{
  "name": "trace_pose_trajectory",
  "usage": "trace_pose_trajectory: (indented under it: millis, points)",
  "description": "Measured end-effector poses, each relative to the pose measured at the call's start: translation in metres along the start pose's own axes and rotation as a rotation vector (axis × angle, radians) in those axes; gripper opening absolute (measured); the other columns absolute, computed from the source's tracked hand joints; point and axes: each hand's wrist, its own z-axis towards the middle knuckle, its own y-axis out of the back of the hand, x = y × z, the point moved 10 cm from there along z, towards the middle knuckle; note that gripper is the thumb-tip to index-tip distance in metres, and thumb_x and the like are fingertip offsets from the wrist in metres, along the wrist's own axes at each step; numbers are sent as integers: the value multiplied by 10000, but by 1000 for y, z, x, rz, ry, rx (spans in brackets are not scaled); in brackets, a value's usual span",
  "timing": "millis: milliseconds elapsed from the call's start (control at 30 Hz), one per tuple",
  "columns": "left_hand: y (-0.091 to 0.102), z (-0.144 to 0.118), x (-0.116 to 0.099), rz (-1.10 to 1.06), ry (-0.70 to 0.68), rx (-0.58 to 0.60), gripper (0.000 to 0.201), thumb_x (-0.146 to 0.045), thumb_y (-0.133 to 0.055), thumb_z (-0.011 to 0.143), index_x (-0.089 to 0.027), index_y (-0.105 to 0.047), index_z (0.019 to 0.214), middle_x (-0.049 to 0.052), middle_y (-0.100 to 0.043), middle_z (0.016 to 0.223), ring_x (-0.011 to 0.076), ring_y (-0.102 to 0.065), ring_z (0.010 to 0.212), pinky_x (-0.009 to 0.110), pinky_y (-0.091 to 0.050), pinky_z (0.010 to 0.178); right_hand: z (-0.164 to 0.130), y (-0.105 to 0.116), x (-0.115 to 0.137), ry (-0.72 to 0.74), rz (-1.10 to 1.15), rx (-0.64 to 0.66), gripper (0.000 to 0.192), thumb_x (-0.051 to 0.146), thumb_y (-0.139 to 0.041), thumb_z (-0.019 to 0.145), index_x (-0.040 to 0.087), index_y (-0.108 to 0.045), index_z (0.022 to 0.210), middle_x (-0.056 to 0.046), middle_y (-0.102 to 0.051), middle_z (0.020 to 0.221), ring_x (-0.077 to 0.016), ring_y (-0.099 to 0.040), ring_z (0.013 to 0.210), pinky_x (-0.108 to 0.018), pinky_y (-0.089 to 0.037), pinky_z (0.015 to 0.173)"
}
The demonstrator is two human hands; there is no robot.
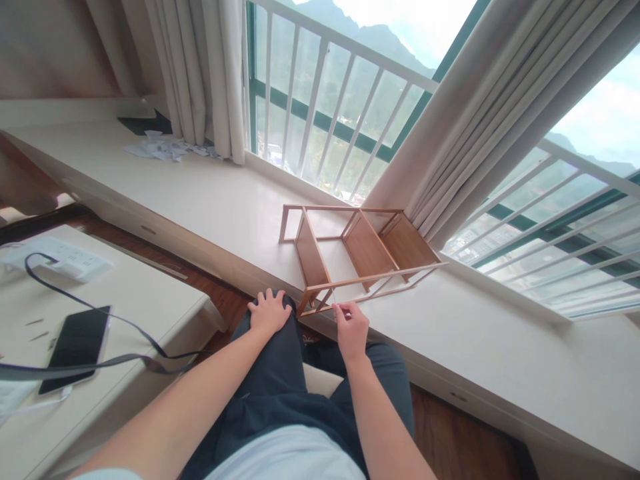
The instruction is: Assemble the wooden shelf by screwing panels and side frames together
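A small brown wooden shelf rack (367,243) lies on its side on the white window ledge, its panels standing between two slim side frames. Close to the rack's near corner, my right hand (353,327) is closed in a pinch around a thin, light-coloured rod (334,295). The rod points up at the near frame; whether it touches the wood I cannot tell. My left hand (269,313) lies flat on my left knee with its fingers spread, just left of the rack, holding nothing.
White paper scraps (163,147) lie on the ledge (500,340) by the left curtain (220,80). On the white table (150,293) at left are a phone (75,347), a power strip (60,257), a dark cable and small sticks. A railing (345,100) guards the window.
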Motion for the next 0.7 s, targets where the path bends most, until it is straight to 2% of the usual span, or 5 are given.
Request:
trace_pose_trajectory:
  millis: [167,333,467,600,700]
  points:
    - [1,0,-1,1,-9,-10,487,-453,-435,862,-288,-565,1301,164,-490,1351,380,-415,1190,579,-358,913,0,1,9,90,-79,-3,244,401,-602,926,195,-663,812,-42,-693,780,-181,-632,717,-284,-487,680]
    - [0,1,-1,2,-8,-7,483,-456,-432,858,-279,-572,1284,167,-496,1338,383,-418,1183,586,-357,906,-1,6,20,267,-212,-58,231,361,-565,957,190,-680,853,-65,-692,824,-189,-619,759,-294,-487,693]
    - [-1,1,0,-2,-2,14,492,-465,-414,863,-283,-561,1296,164,-482,1361,388,-399,1207,583,-344,922,-3,9,29,391,-217,-87,205,300,-545,972,198,-687,865,-78,-703,878,-193,-624,830,-313,-499,750]
    - [-1,1,0,2,2,30,500,-466,-413,865,-290,-550,1313,160,-471,1381,385,-393,1219,577,-344,929,-3,7,26,405,-171,-103,183,281,-570,958,202,-701,858,-79,-714,903,-190,-630,855,-320,-512,773]
    - [0,0,0,6,6,33,498,-464,-418,867,-290,-551,1313,160,-468,1388,382,-397,1217,579,-350,928,-1,7,15,318,-86,-119,194,335,-604,933,196,-709,850,-82,-720,900,-191,-646,842,-305,-525,730]
